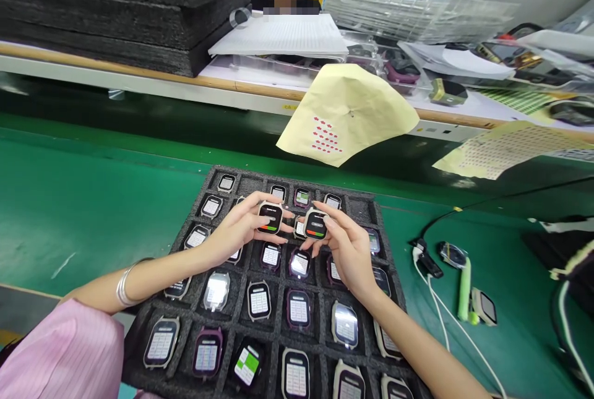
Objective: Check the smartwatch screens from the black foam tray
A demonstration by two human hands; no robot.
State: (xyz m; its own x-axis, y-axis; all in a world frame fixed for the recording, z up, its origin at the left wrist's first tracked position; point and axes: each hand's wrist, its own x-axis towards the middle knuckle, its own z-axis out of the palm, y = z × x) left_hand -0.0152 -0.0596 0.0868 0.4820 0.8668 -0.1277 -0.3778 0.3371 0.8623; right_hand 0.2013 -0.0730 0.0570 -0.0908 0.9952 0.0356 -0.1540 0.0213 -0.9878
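My left hand (248, 223) is closed around a smartwatch case (270, 218) without a strap, its thumb on the lit screen. In my right hand (346, 241) is a second strapless smartwatch case (316, 224), pale-framed, with the thumb at its right edge. Both screens are dark with a red and green band low down. The two watches are held side by side, apart, above a black foam tray (185, 320). Its compartments hold several more watch cases, among them a purple one (208, 352) and one with a green and white screen (247, 365).
Right of the tray lie a black connector with white cables (432, 266), a light-green strap (464, 291) and a watch case (484, 307). Behind, a shelf edge (153, 82) carries stacked black foam (93, 9) and papers. A yellow sheet (348, 114) hangs over it. A person is beyond the shelf.
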